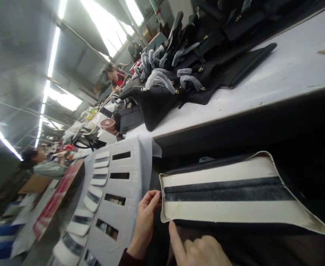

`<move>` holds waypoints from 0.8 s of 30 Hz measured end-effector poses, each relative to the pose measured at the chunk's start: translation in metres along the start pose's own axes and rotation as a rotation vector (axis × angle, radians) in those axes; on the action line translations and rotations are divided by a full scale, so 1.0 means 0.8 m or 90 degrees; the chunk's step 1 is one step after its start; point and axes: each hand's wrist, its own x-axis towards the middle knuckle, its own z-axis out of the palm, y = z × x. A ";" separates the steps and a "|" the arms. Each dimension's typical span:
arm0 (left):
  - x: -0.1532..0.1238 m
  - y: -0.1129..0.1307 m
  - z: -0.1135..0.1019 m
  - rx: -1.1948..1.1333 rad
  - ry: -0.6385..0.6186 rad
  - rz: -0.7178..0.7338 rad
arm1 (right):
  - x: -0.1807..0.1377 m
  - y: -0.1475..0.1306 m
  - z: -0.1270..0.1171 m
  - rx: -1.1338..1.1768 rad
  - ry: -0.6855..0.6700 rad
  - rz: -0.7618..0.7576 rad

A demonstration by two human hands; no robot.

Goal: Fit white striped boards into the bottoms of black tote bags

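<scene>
A long cream panel [220, 210] with a dark stripe down its middle lies in front of me, with dark material along its long sides. It looks like the base of a black bag. My left hand [146, 218] pinches the panel's narrow left end between thumb and fingers. Just below the near left corner, my right hand [197, 247] has its index finger stretched out, with the tip at the edge. The other fingers of that hand are curled, and its thumb is hidden.
Several black handbags [158, 101] with wrapped handles crowd the white table [251, 88]. Left of my hands, small cream pieces [81, 221] lie along a slotted grey cardboard sheet [127, 184]. A pink fan [108, 125] stands behind. A person in grey sleeves [50, 168] sits at the left.
</scene>
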 end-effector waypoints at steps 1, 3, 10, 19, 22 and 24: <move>0.000 0.000 0.000 -0.005 -0.001 -0.007 | 0.012 -0.002 -0.012 -0.003 -0.019 0.016; 0.001 0.000 0.001 -0.032 -0.003 -0.026 | 0.037 -0.007 -0.041 0.004 -0.065 0.046; 0.006 0.003 0.009 -0.123 0.017 -0.092 | 0.100 -0.007 -0.115 0.074 -0.333 0.081; 0.008 0.006 0.009 -0.134 0.002 -0.100 | 0.112 -0.003 -0.098 0.063 -0.327 0.092; 0.008 0.005 0.008 -0.143 -0.013 -0.095 | 0.114 -0.002 -0.100 0.048 -0.350 0.084; 0.008 0.004 0.006 -0.142 -0.017 -0.092 | 0.116 -0.002 -0.100 0.041 -0.360 0.080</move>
